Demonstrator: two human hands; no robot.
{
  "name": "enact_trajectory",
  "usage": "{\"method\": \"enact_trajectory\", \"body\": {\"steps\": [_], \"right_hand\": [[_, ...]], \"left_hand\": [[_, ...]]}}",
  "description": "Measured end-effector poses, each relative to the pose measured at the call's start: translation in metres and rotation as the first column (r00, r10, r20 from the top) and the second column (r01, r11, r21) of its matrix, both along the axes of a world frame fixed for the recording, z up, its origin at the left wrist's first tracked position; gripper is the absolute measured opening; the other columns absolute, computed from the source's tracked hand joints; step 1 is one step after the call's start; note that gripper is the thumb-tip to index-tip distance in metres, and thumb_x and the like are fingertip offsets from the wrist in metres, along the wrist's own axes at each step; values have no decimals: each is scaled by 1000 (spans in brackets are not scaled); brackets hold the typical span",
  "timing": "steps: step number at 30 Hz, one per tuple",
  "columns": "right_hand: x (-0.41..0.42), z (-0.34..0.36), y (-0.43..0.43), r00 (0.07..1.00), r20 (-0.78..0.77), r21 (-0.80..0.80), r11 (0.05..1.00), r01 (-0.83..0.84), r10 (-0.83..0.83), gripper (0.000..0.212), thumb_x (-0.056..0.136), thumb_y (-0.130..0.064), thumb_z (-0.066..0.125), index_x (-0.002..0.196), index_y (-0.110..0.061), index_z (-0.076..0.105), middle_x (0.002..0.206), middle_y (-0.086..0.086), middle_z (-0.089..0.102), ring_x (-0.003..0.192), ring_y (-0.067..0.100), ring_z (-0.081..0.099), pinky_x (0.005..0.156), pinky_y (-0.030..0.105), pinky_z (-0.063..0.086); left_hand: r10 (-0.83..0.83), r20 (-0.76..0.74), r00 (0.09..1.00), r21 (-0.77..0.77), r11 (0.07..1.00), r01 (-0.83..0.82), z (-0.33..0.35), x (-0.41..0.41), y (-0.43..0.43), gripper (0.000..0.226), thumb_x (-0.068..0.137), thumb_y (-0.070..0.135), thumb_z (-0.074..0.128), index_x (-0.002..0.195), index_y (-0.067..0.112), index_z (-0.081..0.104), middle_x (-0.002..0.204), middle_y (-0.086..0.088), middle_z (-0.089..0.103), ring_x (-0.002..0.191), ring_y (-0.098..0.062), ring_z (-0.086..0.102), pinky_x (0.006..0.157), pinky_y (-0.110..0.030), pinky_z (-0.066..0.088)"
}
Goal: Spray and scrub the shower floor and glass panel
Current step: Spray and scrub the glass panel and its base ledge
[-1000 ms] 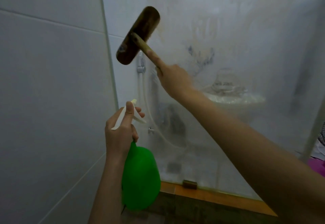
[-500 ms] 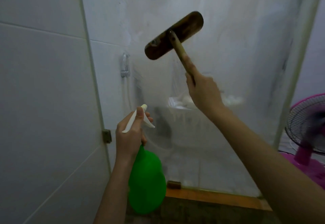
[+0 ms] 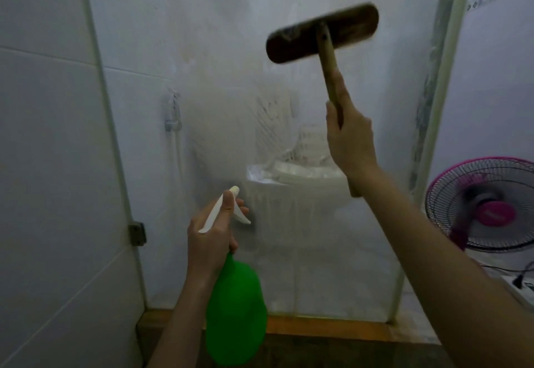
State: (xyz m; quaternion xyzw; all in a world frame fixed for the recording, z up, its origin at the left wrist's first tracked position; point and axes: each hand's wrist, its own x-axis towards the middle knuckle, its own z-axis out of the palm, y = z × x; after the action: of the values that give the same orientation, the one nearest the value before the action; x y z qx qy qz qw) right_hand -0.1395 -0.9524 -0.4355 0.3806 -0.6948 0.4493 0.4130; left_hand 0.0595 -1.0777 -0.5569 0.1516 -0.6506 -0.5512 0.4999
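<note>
The frosted, smeared glass panel fills the middle of the view, standing upright between a white tiled wall on the left and a pale frame post on the right, its lower edge sitting on an orange-brown wooden sill. Through the glass only hazy white shapes show, too blurred to name. Past the post, low on the right, stands a pink fan. High on the right half of the panel is the scrub brush, its dark oblong head nearly level, tilted up slightly to the right and motion-blurred, so contact with the glass cannot be told for sure. Its pale wooden handle runs down into the right hand, whose fingers wrap round it with one finger stretched up along the shaft; the handle's end sticks out below the wrist. Lower and left of centre, in front of the glass, the green spray bottle hangs upright from the left hand, which grips its white sprayer head: the thumb lies along the top, the other fingers curl round the neck and trigger, nozzle aimed at the panel. A small metal hinge sits on the panel's left edge.
</note>
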Motion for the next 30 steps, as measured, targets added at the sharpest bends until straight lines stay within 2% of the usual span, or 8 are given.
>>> {"method": "enact_trajectory", "body": {"steps": [2, 6, 8, 12, 14, 21, 27, 30], "right_hand": [[1, -72, 25, 999, 31, -10, 1000, 15, -15, 53, 104, -24, 39, 151, -33, 18, 53, -6, 37, 40, 10, 41, 39, 16, 35], [15, -189, 74, 976, 217, 26, 1000, 2, -7, 57, 102, -21, 40, 151, -37, 17, 50, -4, 35, 43, 13, 44, 34, 16, 29], [8, -159, 70, 984, 177, 40, 999, 20, -27, 55, 102, -26, 38, 152, -35, 16, 51, -3, 36, 45, 12, 44, 35, 17, 31], [-20, -43, 41, 997, 75, -106, 994, 7, 1, 52, 104, -22, 38, 153, -21, 20, 56, -7, 35, 44, 7, 40, 40, 17, 35], [-24, -39, 40, 998, 55, -162, 987, 4, 5, 52, 104, -20, 38, 153, -19, 19, 56, -9, 34, 45, 7, 41, 40, 15, 35], [24, -293, 92, 917, 397, 19, 999, 29, -34, 57, 98, -36, 34, 144, -60, 9, 56, 14, 47, 39, 11, 39, 35, 29, 39], [-19, -182, 59, 979, 199, -114, 993, -17, 40, 52, 104, -24, 38, 151, -31, 18, 53, 3, 38, 38, 14, 37, 36, 25, 35], [-26, -204, 57, 986, 164, -121, 993, -4, 24, 51, 104, -29, 36, 151, -33, 16, 52, 1, 37, 38, 12, 35, 36, 26, 33]], "left_hand": [[-5, -8, 1000, -1, 1000, 5, -2, -4, 1, 30, 100, 44, 49, 83, 37, 73, 80, -3, 77, 39, -18, 45, 41, -25, 40], [-48, -16, 999, 30, 998, 49, -9, -11, 8, 28, 95, 46, 51, 84, 33, 73, 82, -1, 77, 35, -13, 44, 39, -21, 39], [-55, 15, 998, 24, 998, 54, -15, -16, 10, 37, 91, 51, 50, 83, 23, 74, 82, -3, 77, 35, -12, 45, 38, -21, 39], [-73, 71, 995, 9, 997, 73, -26, -28, 17, 52, 91, 53, 48, 88, 9, 74, 80, -4, 76, 34, -12, 44, 38, -22, 39], [-87, 65, 994, 13, 996, 86, -27, -32, 21, 51, 91, 54, 48, 88, 10, 74, 82, -4, 77, 35, -11, 44, 39, -22, 40], [-93, 91, 992, 1, 996, 93, -48, -40, 38, 42, 91, 52, 48, 85, 18, 73, 79, 1, 75, 35, -8, 47, 38, -21, 40], [-94, 192, 977, 65, 994, 83, -83, -47, 50, 45, 89, 53, 49, 85, 15, 73, 80, 3, 76, 37, -8, 48, 41, -20, 41], [-107, 184, 977, 72, 993, 95, -91, -51, 58, 36, 88, 52, 49, 88, 24, 72, 83, 3, 77, 38, -7, 49, 40, -19, 42]]}}
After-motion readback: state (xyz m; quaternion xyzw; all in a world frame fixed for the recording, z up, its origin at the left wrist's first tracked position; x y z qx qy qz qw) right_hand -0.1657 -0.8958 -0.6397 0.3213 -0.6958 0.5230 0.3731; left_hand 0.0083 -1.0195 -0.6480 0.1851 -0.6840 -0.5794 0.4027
